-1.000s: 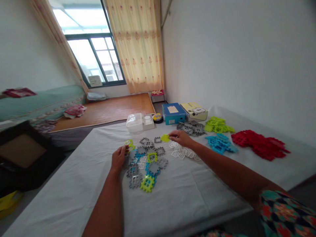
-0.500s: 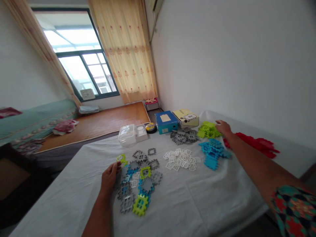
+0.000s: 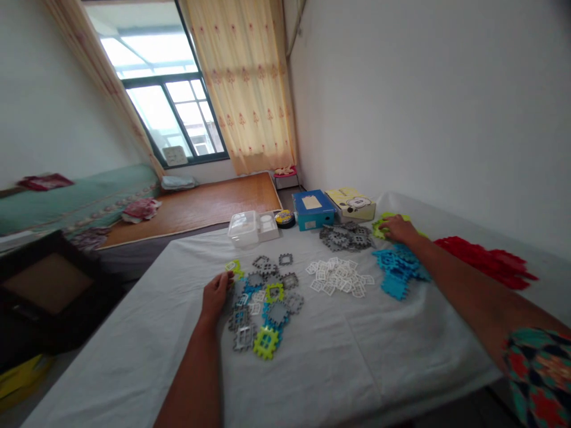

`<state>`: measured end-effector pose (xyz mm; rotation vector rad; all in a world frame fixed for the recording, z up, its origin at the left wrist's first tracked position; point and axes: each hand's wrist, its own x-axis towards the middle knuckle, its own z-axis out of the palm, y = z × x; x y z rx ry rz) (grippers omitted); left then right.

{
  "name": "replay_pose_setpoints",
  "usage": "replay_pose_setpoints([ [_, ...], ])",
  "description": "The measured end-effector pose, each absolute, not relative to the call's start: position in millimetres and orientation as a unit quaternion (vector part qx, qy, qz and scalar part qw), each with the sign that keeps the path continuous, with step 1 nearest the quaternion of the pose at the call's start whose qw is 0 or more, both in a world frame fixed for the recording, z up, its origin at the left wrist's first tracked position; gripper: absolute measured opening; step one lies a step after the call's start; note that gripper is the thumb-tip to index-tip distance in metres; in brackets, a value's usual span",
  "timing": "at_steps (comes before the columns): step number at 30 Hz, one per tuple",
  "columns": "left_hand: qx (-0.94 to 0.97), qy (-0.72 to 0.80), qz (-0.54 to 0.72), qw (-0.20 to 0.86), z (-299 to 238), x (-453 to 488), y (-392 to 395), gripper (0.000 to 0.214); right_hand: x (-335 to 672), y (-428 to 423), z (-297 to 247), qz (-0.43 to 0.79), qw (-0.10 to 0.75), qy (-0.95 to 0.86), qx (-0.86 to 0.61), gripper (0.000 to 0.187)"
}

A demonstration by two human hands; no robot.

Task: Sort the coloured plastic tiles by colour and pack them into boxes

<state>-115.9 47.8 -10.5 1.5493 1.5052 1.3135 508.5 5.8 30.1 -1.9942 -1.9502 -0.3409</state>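
Note:
My left hand (image 3: 217, 294) is at the left edge of a mixed heap of toothed plastic building tiles, grey (image 3: 278, 311), blue and green. Its fingers are closed in a pinch at a green building tile (image 3: 236, 270) that has a white window insert (image 3: 231, 266). My right hand (image 3: 397, 227) reaches across to the far right, its fingers curled down onto the pile of green building tiles (image 3: 379, 229) and hiding part of it. Just in front of that hand lies a pile of blue tiles (image 3: 397, 270). White window pieces (image 3: 339, 276) form a heap between my hands.
Red tiles (image 3: 482, 258) lie beyond my right forearm, grey gear-edged tiles (image 3: 345, 236) at the back. Behind them stand a blue box (image 3: 313, 211), a yellow box (image 3: 352, 204), a round tin (image 3: 285, 219) and a clear plastic container (image 3: 243, 229) on the white tablecloth (image 3: 307, 368).
My right hand has moved left and down from the edge of the green pile onto its tiles. The left hand stays by the same green tile. The view has shifted slightly.

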Motion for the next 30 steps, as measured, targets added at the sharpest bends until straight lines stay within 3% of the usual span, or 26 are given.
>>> replay_pose_setpoints([
  [4, 0.573, 0.559, 0.512, 0.312, -13, -112, 47, 0.061, 439, 23, 40, -0.089, 0.196, -0.718, -0.663, 0.021],
  [9, 0.567, 0.551, 0.520, 0.322, -17, -111, 47, 0.060, 284, 9, 38, 0.127, 0.250, -0.842, -0.461, 0.023],
  [15, 0.571, 0.543, 0.522, 0.325, -19, -110, 47, 0.055, 177, -16, 33, 0.047, 0.150, -0.954, -0.254, 0.059],
  [23, 0.575, 0.536, 0.520, 0.334, -16, -112, 47, 0.055, 159, -3, 40, -0.025, 0.061, -0.971, -0.232, 0.048],
  [30, 0.577, 0.536, 0.521, 0.328, -14, -112, 46, 0.058, 194, -22, 53, -0.014, 0.142, -0.905, -0.400, 0.054],
])
